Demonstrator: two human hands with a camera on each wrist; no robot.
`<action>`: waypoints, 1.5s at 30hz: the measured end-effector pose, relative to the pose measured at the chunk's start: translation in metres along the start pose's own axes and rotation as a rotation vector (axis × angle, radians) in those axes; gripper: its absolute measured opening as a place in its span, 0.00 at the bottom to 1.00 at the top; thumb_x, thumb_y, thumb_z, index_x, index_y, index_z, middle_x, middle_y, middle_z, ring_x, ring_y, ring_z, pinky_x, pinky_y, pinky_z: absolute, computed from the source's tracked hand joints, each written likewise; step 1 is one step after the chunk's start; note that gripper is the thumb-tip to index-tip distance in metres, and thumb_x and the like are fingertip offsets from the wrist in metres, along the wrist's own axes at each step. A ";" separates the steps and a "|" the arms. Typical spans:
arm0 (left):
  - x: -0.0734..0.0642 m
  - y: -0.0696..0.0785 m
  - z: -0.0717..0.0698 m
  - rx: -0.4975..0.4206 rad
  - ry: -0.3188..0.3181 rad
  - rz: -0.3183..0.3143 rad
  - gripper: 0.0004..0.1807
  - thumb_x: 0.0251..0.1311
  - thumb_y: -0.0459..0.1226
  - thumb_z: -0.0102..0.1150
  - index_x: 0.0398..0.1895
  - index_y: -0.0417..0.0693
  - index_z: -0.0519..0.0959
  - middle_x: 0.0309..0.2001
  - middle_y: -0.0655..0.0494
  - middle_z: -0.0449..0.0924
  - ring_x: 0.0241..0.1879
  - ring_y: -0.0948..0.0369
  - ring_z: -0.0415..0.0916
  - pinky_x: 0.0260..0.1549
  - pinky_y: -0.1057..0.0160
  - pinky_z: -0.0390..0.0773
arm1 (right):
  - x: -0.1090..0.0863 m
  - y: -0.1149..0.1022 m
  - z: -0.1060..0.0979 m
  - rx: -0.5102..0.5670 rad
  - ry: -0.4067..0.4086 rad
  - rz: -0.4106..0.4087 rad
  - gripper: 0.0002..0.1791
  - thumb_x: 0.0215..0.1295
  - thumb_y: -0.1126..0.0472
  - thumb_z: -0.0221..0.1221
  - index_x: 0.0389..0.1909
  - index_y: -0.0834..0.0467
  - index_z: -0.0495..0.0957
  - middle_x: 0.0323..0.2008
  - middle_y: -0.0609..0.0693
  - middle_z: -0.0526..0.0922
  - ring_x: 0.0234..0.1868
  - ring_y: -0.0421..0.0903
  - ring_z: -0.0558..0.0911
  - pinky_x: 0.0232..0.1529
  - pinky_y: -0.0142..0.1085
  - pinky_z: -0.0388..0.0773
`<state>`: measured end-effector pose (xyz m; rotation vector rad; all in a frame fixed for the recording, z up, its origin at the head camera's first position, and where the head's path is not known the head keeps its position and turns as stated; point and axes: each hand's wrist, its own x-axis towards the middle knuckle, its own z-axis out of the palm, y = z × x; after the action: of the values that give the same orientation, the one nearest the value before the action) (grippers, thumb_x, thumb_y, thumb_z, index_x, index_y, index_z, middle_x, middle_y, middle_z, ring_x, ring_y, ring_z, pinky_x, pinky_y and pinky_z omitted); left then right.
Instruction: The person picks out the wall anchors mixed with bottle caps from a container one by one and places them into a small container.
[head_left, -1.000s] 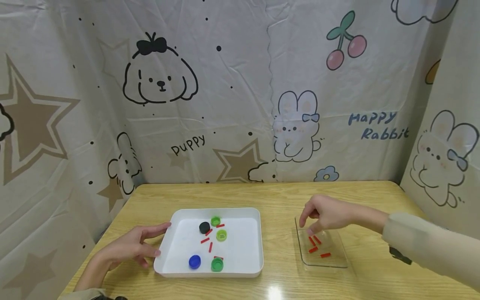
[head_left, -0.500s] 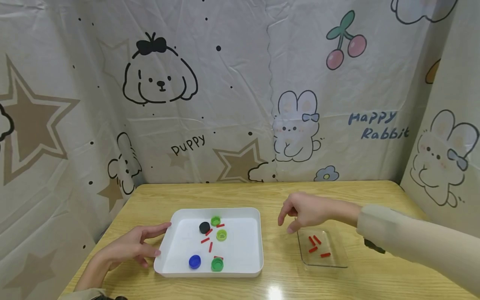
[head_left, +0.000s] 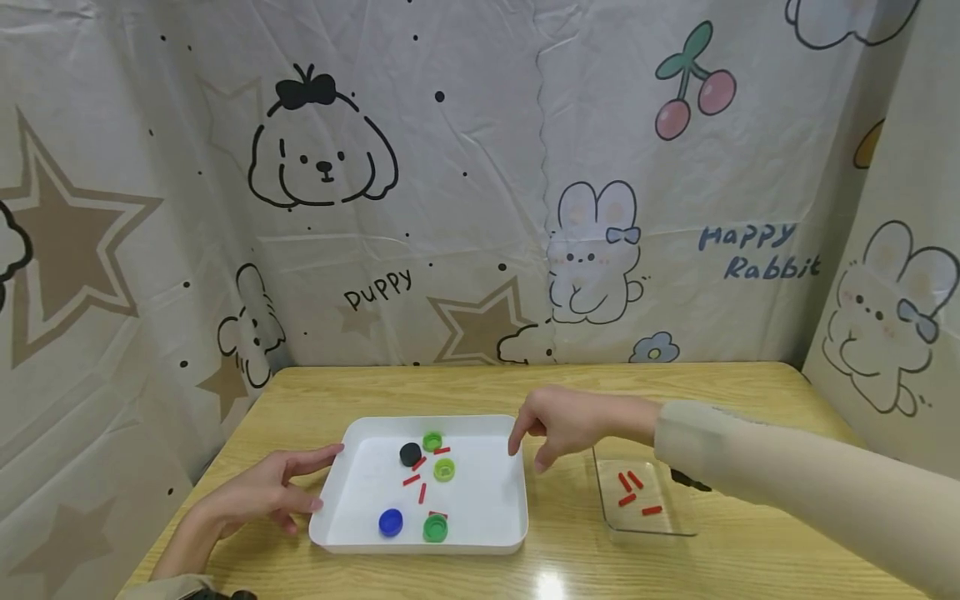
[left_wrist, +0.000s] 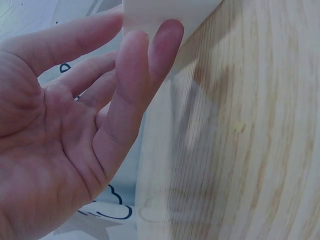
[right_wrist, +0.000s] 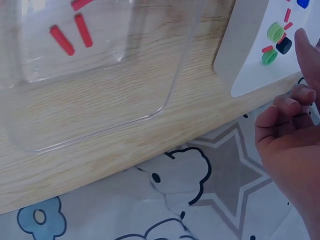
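A white tray (head_left: pixel 486 500) stands at the left middle of the table. My left hand (head_left: pixel 247 493) touches its left wall with extended fingertips, and the left wrist view shows fingertips against the tray's corner (left_wrist: pixel 150 10). My right hand (head_left: pixel 562 421) hovers at the tray's right edge, thumb and index finger apart, with nothing visible between them. Inside the tray lie several small red sticks (head_left: pixel 422 493), a black cap (head_left: pixel 410 454), a blue cap (head_left: pixel 391 522) and several green caps (head_left: pixel 435 527). A clear box (head_left: pixel 652 532) to the right holds several more red sticks (head_left: pixel 652 510).
The wooden table (head_left: pixel 570 542) ends at the back against a hanging cloth (head_left: pixel 480 208) with cartoon prints. My right forearm (head_left: pixel 750 467) passes over the back part of the clear box. Bare wood lies between tray and box.
My right hand has moved left from above the clear box to the tray's right edge. The left hand keeps its place, and the sticks and caps lie as before.
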<state>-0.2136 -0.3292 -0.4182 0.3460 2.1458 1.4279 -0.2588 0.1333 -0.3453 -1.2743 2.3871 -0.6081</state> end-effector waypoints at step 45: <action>-0.001 0.000 0.000 -0.002 0.002 0.004 0.47 0.64 0.32 0.70 0.83 0.38 0.57 0.80 0.29 0.49 0.34 0.48 0.82 0.26 0.58 0.86 | 0.089 -0.026 0.056 -0.127 -0.135 -0.088 0.21 0.55 0.63 0.80 0.51 0.48 0.92 0.23 0.43 0.70 0.28 0.35 0.66 0.31 0.25 0.64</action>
<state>-0.2129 -0.3295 -0.4178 0.3482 2.1464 1.4336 -0.2590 0.0337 -0.3889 -1.4316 2.3000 -0.3871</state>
